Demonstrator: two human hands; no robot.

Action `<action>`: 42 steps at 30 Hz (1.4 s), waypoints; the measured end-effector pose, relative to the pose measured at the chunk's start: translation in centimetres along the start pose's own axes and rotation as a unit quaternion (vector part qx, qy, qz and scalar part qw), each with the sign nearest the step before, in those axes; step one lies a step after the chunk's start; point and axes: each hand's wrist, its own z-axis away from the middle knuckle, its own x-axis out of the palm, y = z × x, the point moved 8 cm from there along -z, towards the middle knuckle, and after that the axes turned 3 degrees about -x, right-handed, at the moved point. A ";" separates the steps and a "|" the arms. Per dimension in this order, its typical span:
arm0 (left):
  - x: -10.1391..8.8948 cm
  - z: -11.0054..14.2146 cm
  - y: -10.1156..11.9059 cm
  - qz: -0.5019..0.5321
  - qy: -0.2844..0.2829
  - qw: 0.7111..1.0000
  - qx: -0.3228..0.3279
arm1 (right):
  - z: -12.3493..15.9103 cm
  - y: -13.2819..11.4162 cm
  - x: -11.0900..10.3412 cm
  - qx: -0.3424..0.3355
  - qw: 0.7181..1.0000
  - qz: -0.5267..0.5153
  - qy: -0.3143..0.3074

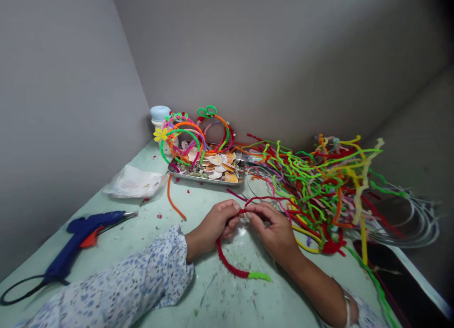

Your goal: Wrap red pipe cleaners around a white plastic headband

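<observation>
In the head view, we take the tray [207, 180] as our landmark; it holds shells [216, 168] and rests on the table [142, 252]. Nearer to us than the tray, and slightly right of its middle, is the red stem [230, 267]. It runs through our left hand [216, 224] and curves down toward us, ending in a bright green tip [259, 275].

We have our left hand mostly closed, fingers curled round the red stem, with the thumb pressed near its upper part. We hold our right hand [276, 231] partly closed just beside it, thumb and index finger nearly together at a red strand [264, 198] that leads toward the pile [312, 186].

Right of the tray, we see that tangled pile of coloured stems, with coils of clear wire [414, 219] at its far side. At the tray's left end stand colourful hoops [184, 125], and behind them a bottle [160, 113] with a pale blue lid. Left of the tray lies a plastic bag [136, 182]; farther left and nearer to us is a blue glue gun [76, 238]. Just in front of the tray lies an orange stem [172, 202].
</observation>
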 end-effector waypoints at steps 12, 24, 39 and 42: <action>-0.1 0.1 0.0 -0.017 0.006 1.000 0.006 | 0.0 -0.9 -0.1 0.005 1.000 0.012 -0.016; -0.2 0.1 -0.1 -0.038 0.010 0.999 0.008 | 0.5 1.6 1.5 0.196 0.965 -0.151 -0.084; 0.0 0.1 -0.1 -0.022 0.006 1.000 0.003 | 0.6 1.7 1.4 0.193 0.969 -0.133 -0.072; 0.0 0.2 -0.1 -0.025 0.007 1.000 0.005 | 0.7 1.8 1.5 0.194 0.968 -0.139 -0.077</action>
